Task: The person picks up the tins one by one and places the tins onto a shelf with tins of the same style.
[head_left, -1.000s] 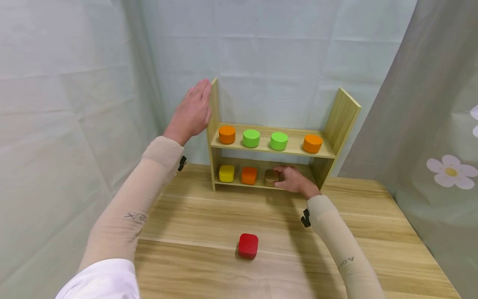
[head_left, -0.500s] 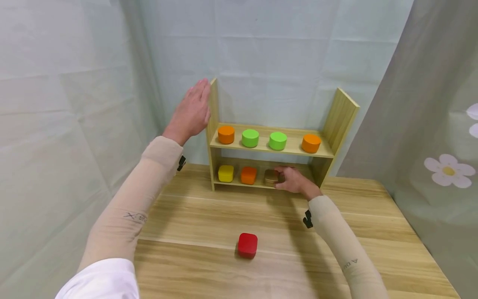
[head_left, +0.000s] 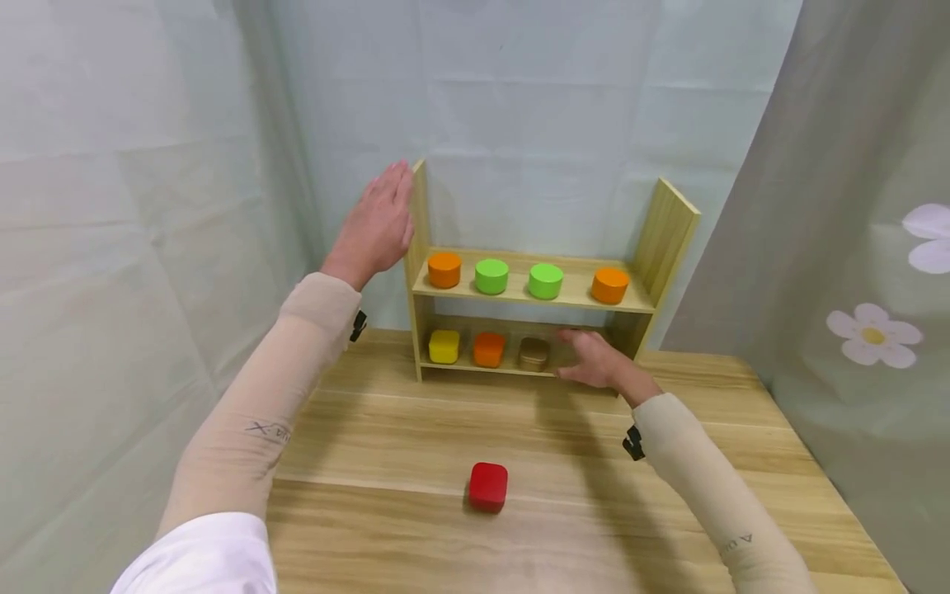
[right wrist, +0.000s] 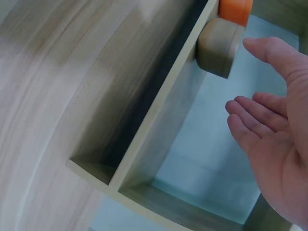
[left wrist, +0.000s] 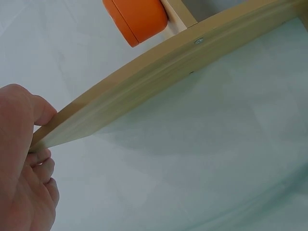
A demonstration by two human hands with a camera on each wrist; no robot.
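brown tin (head_left: 533,352): sits on lower shelf (head_left: 512,369) of the wooden rack (head_left: 671,227), third from the left end, upright, squarish w/ rounded corners, so no real long axis.
same tin, wrist view: brown tin (right wrist: 219,45) lies ahead of the fingertips, just off the thumb tip, not touching; gap shows between them.
right hand (head_left: 597,360): just beside the tin, on its right, at the shelf's front edge. Fingers (right wrist: 255,113) spread and relaxed, palm turned toward the tin, holding nothing.
direction: tin lies to the left of the right hand's fingers and slightly deeper in the shelf; a sideways reach, not a downward one.
nearer hand: right, by far. Left is up at the rack's top corner, well apart from the tin.
left hand (head_left: 374,224): flat against outside of the rack's left side panel (left wrist: 159,82), fingers straight and together; thumb (left wrist: 33,108) on the panel's edge in wrist view.
neighbours: orange tin (head_left: 489,349) just beside the brown one on its left, then yellow tin (head_left: 444,346); bare shelf to the right, where the hand is.
upper shelf: orange (head_left: 444,270), green (head_left: 491,275), green (head_left: 545,280), orange (head_left: 610,285) round tins, spaced apart.
tabletop (head_left: 371,462): red tin (head_left: 488,486) alone near the front, well apart from both hands.
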